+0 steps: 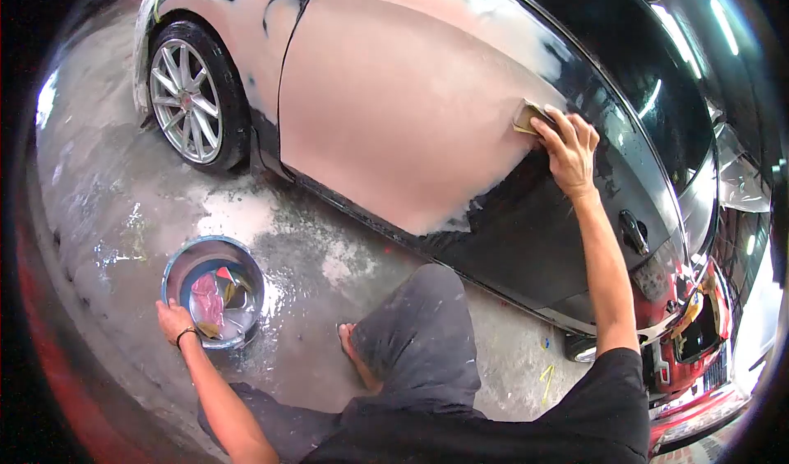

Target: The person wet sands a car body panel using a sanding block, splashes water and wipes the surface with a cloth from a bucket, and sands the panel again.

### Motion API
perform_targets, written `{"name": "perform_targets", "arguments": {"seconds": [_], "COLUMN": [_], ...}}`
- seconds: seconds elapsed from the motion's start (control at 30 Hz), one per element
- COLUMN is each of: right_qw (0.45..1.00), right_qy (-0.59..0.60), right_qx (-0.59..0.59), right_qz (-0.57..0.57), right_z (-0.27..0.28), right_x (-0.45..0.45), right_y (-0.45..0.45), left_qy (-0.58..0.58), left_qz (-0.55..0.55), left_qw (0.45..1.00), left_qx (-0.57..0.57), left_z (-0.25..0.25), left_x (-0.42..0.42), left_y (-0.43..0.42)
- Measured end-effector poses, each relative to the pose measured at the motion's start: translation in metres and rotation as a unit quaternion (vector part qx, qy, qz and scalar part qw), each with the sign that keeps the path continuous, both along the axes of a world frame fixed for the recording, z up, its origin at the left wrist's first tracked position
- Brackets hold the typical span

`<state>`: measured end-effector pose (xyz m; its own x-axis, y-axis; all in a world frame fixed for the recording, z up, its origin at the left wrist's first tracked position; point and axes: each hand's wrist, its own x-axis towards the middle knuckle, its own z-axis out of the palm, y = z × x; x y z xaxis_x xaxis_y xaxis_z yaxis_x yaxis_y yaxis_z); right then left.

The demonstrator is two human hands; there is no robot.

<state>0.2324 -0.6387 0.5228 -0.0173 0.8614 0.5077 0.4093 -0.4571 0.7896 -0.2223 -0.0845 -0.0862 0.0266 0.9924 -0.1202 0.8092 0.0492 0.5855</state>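
Observation:
My right hand [569, 147] presses a folded piece of sandpaper [528, 118] against the car door [394, 110], near the edge of a broad pinkish filler area. Black paint surrounds that filler. Down at the left, my left hand [175, 321] grips the rim of a bucket [174, 268] standing on the floor. Inside the bucket are water, a pink cloth [207, 301] and some small pieces in brown and red that I cannot make out.
The front wheel [186, 101] with silver spokes stands at the upper left. A door handle [633, 232] juts out to the right. The concrete floor [304, 316] is wet in patches, and my bent knee [444, 300] is close to the car's sill. Another red vehicle part [699, 365] shows at the right.

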Motion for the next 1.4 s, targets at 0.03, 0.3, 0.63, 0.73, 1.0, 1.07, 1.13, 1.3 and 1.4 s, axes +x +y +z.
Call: {"name": "perform_targets", "arguments": {"seconds": [0.03,0.3,0.63,0.73,1.0,1.07,1.13,1.3,1.4], "right_qw": [1.0,0.994,0.999,0.996,0.993,0.997,0.998,0.995,0.993], "right_qy": [-0.02,-0.034,-0.032,-0.068,-0.067,-0.04,-0.04,-0.069,-0.088], "right_qx": [-0.018,-0.073,-0.003,-0.05,-0.039,-0.039,-0.031,-0.035,-0.031], "right_qz": [0.004,0.079,0.023,0.041,0.088,0.052,0.031,0.06,0.074], "right_z": [0.01,0.05,0.054,0.041,0.046,0.055,0.053,0.028,0.005], "right_x": [0.001,0.012,0.002,0.013,0.018,0.009,0.003,0.014,0.03], "right_y": [0.014,0.125,0.023,0.149,0.102,0.033,0.021,0.174,0.299], "left_qy": [0.0,0.012,0.034,0.024,0.02,0.032,0.029,0.027,0.013], "left_qz": [-0.001,0.003,0.004,0.005,-0.005,-0.004,0.005,0.039,0.024], "left_qw": [1.0,0.998,0.995,0.999,0.999,0.999,1.0,0.999,0.999], "left_qx": [0.006,0.058,0.088,0.028,0.032,0.01,0.005,0.014,0.038], "left_z": [0.0,-0.03,-0.052,-0.015,0.008,0.014,0.011,0.03,0.029], "left_x": [0.001,-0.008,-0.003,-0.002,-0.005,0.0,0.001,0.008,0.002], "left_y": [0.002,0.016,0.025,0.01,-0.004,-0.004,-0.006,-0.018,-0.023]}}
